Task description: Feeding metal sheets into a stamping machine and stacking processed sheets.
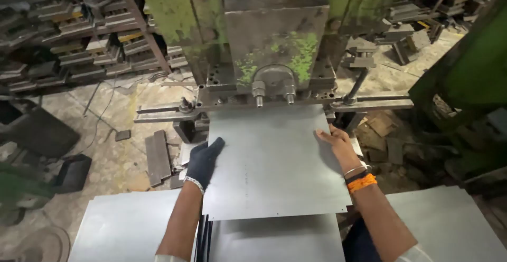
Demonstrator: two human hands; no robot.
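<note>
My left hand (205,159), in a dark knit glove, lies flat and open on the left edge of the metal sheet (274,161), fingers pointing up toward the press (274,45). My right hand (336,143) is bare, also open, with the fingers spread against the sheet's right edge near its far corner; I wear a metal bangle and an orange band (362,183) at that wrist. Neither hand is closed around anything; both only press on the sheet from its sides.

The sheet lies level in front of me, its far edge running right under the press's clamp bar (274,103), just below the two bolts (273,97). Its near edge overhangs another sheet (280,238) lower down, and the near right corner juts out free over a gap. A row of small holes runs along the near edge and another faint line of them up the middle.

To my left a further flat sheet (127,225) lies well clear of my forearm, and to my right one more sheet (449,225) lies beyond my right arm. Between the left sheet and the middle one, dark sheet edges (203,235) stand on end, close to my left forearm.

Room at the sides is tight on the right, where a green machine frame (470,66) stands near. On the left the floor (105,151) is open but strewn with loose metal plates (157,156). Racks of metal parts (68,35) stand well back.
</note>
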